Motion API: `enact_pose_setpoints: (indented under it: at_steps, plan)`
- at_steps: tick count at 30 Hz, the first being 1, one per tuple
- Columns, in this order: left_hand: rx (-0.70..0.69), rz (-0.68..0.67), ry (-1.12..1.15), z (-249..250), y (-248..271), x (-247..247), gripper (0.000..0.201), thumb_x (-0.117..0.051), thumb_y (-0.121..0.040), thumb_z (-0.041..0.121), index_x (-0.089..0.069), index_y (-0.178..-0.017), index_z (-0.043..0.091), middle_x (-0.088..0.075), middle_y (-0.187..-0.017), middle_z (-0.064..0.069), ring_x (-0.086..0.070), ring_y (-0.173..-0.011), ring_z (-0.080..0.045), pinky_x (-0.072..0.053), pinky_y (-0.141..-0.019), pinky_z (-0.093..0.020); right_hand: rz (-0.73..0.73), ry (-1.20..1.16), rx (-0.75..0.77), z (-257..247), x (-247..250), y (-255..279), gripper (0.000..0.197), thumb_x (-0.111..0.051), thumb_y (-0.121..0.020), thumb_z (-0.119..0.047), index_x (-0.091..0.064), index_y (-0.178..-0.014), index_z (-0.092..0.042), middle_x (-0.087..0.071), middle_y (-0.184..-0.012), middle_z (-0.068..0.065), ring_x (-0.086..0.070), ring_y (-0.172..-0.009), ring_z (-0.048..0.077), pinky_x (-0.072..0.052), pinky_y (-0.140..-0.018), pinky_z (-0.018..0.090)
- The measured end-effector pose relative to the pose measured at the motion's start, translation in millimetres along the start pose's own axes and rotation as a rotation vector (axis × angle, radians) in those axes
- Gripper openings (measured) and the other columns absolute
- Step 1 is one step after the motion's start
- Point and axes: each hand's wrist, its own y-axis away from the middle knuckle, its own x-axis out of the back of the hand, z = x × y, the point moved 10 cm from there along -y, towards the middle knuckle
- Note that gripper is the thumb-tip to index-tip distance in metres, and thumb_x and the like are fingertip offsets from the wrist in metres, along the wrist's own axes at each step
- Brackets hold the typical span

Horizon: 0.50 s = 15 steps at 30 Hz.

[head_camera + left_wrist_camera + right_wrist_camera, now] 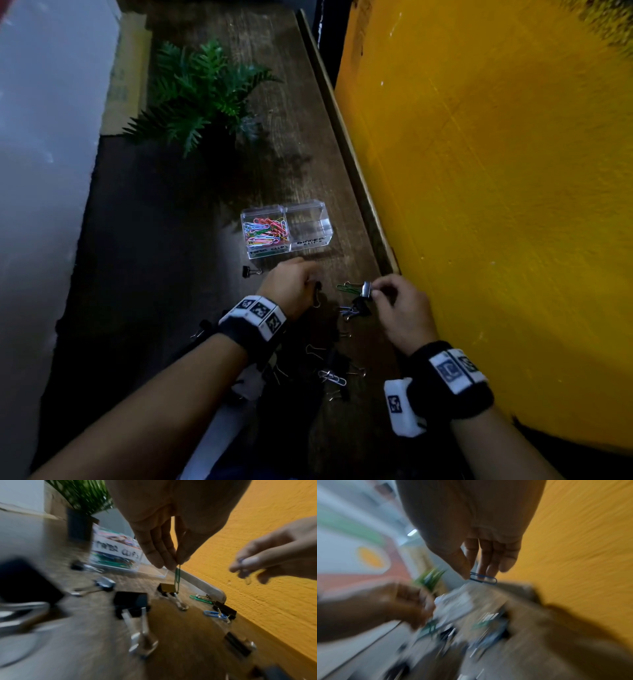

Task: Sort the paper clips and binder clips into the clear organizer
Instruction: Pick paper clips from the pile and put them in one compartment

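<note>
A green paper clip (177,577) is pinched between the thumb and fingertips of the left hand (294,287), hanging down just above a gold-coloured binder clip (167,588) on the wooden desk (284,164). A blue paper clip (483,577) is pinched between the thumb and forefinger of the right hand (399,308), which is held lower right of centre in the head view, close to the yellow wall (496,205).

Below and between the hands, loose binder clips (334,375) are scattered over the desk, mixed with a second green paper clip (201,599) and another blue paper clip (214,614) seen at the right of the left wrist view, near the wall.

The clear organizer (286,228) is seen just above the hands, at the centre of the head view. Its left compartment is filled with coloured paper clips (265,231); nothing can be made out in the right one. A single black binder clip (250,271) lies just below its left corner.

A green fern (202,92) stands in the upper left of the head view.
</note>
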Motion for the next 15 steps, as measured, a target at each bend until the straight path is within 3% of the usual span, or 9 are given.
enact_pose_setpoints:
  at_steps: [3,7,15]
  plan:
    - [-0.003,-0.113,-0.049,10.4,-20.5,-22.0,0.021,-0.05,-0.086,0.017,-0.068,-0.094,0.026,-0.06,-0.104,-0.001,-0.06,-0.094,-0.024,-0.052,-0.08,-0.037,0.067,-0.038,-0.115,23.2,24.4,9.4,0.013,-0.063,-0.088,-0.013,-0.061,-0.091,-0.026,-0.062,-0.088,-0.011,-0.056,-0.085,0.004,-0.039,-0.065,0.011]
    - [0.042,-0.342,-0.184,15.6,-43.3,-54.6,0.021,-0.051,-0.088,0.017,-0.063,-0.105,0.019,-0.061,-0.106,-0.006,-0.061,-0.089,-0.025,-0.052,-0.073,-0.034,0.033,-0.008,-0.184,41.4,23.3,22.2,0.012,-0.062,-0.088,-0.014,-0.062,-0.092,-0.026,-0.062,-0.09,-0.011,-0.056,-0.087,0.002,-0.041,-0.068,0.014]
    - [0.021,-0.408,-0.273,24.4,-55.8,-74.0,0.023,-0.058,-0.088,0.019,-0.059,-0.111,0.014,-0.061,-0.105,-0.011,-0.061,-0.09,-0.026,-0.051,-0.07,-0.031,-0.017,-0.007,-0.207,50.1,9.6,31.0,0.015,-0.063,-0.088,-0.013,-0.061,-0.087,-0.027,-0.062,-0.088,-0.011,-0.056,-0.086,0.002,-0.041,-0.066,0.012]
